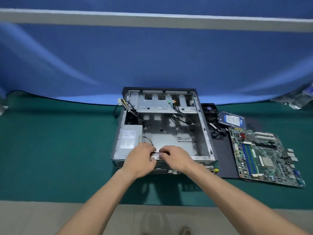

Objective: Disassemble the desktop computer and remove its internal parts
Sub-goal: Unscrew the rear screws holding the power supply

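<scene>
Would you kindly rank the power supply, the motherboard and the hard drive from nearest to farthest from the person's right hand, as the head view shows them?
From the right hand:
1. Power supply, inside the case on its left, just beyond the left hand.
2. Motherboard, lying on the mat to the right of the case.
3. Hard drive, farther back on the right, beyond the motherboard.

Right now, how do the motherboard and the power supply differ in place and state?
The motherboard lies flat outside the computer case, on a dark mat to its right; the power supply sits inside the case, in its near-left corner. The motherboard is a bare green board with components exposed; the power supply is a closed grey metal box with a label. Neither hand touches either: the left hand and right hand pinch at the case's near edge.
</scene>
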{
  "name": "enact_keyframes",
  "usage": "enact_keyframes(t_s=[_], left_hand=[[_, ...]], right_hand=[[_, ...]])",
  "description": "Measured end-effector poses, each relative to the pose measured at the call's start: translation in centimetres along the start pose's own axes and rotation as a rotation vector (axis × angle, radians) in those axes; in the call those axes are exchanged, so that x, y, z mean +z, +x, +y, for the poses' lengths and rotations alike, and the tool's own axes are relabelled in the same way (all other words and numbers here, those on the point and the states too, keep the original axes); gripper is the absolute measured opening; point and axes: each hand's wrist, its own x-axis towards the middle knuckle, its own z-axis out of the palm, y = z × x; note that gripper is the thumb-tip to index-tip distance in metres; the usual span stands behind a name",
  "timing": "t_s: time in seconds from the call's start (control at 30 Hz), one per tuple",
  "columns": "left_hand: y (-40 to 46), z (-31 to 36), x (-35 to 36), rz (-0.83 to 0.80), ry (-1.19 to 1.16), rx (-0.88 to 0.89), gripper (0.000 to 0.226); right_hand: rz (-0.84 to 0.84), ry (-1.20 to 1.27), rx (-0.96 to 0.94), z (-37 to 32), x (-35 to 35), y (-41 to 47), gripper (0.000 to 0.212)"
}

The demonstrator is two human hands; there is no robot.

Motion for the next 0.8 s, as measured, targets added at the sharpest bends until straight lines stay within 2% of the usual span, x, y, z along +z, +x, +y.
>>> enact_keyframes(t_s=[0.07,0.13,0.3,0.5,0.67,0.8], left_hand=[[-0.8,-1.4,-0.8,-0.031,0.091,0.100,0.051],[-1.4,-2.8,-1.3,-0.049,0.169,0.108,0.063],[-1.4,-6.0,-1.8,-0.134,0.384,0.067,0.084],[0.1,-7.3,-0.9,-0.110,0.516,0.192,0.084],[0.2,-7.6,-0.8,-0.138,0.466,0.214,0.086],[1.1,-7.8,-2.8,-0.258,0.116,0.162,0.071]], right_hand=[[0.038,-0.152,0.016,-1.0,1.3,0.3,0.031],[0.069,-0.276,0.037,-2.0,2.2,0.6,0.039],[-0.064,-0.119,0.166,-3.9,2.2,1.7,0.038],[-0.007,-0.061,0.266,-4.0,2.3,1.9,0.039],[0.006,-0.018,0.313,-4.3,2.2,2.1,0.038],[0.013,0.003,0.340,-4.2,2.1,2.2,0.036]])
